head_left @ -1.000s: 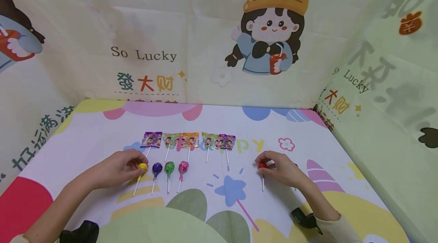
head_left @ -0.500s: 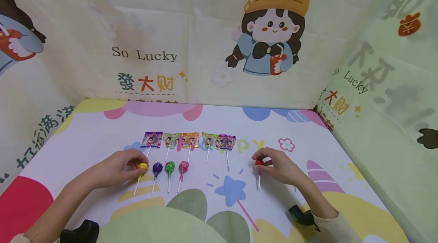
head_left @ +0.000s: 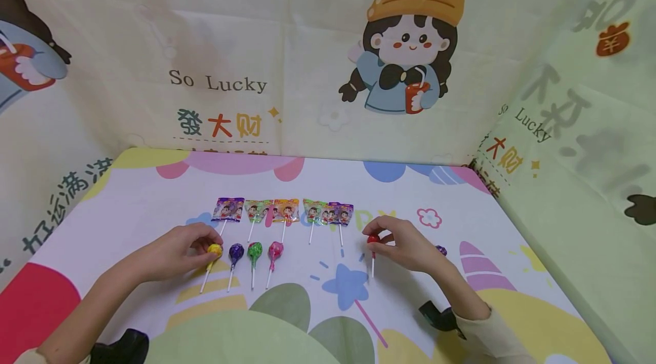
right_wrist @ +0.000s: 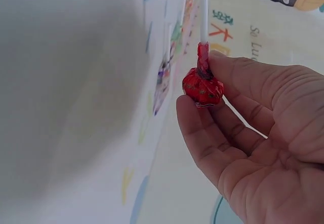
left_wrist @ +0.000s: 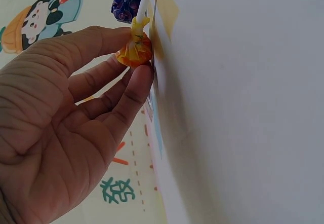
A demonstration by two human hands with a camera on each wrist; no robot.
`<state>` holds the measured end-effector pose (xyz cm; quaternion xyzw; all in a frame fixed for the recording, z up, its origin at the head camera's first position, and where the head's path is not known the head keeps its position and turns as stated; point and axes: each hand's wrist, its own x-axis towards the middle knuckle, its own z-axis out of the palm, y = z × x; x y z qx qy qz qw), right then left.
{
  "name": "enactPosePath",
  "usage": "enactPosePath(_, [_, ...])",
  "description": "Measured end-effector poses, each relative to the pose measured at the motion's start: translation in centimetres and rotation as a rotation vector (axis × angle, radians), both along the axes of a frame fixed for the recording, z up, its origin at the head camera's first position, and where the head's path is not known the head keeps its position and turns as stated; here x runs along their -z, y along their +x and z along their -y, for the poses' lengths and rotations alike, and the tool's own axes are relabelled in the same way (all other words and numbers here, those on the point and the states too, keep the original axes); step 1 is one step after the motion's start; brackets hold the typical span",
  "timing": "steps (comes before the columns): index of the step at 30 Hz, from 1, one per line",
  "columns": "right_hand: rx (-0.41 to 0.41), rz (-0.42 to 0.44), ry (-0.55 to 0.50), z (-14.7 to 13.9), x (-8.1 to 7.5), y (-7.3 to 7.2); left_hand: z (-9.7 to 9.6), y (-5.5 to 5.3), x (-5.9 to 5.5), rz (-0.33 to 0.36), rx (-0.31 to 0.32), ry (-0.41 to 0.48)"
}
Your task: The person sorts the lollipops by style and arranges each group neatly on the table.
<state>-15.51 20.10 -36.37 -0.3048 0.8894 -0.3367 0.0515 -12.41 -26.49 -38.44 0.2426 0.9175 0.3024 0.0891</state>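
My left hand (head_left: 179, 251) pinches the yellow-wrapped lollipop (head_left: 214, 250) by its head, thumb and forefinger on either side, at the left end of a row; the left wrist view shows its yellow-orange wrapper (left_wrist: 135, 50). To its right lie a purple lollipop (head_left: 236, 252), a green lollipop (head_left: 254, 250) and a pink lollipop (head_left: 275, 250), sticks toward me. Right of this row, my right hand (head_left: 410, 244) grips a red lollipop (right_wrist: 202, 88) between thumb and fingertips, its stick pointing toward me. Another purple lollipop (head_left: 442, 250) is partly hidden by my right forearm.
Behind the row lie several flat-wrapped lollipops: a purple one (head_left: 227, 209), a green one (head_left: 258, 209), an orange one (head_left: 285, 210), and a green one (head_left: 314, 211) next to a purple one (head_left: 342, 213). A printed cloth (head_left: 307, 125) walls in the table (head_left: 328, 182).
My right hand has carried the red lollipop leftward, toward the row, uncovering some of the purple lollipop at right. My left hand stays on the yellow lollipop.
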Motion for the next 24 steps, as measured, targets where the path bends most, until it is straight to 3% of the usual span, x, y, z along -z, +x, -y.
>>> enactPosePath(24, [-0.101, 0.009, -0.01, 4.6, -0.9, -0.3, -0.2, 0.1, -0.1, 0.022, -0.026, -0.007])
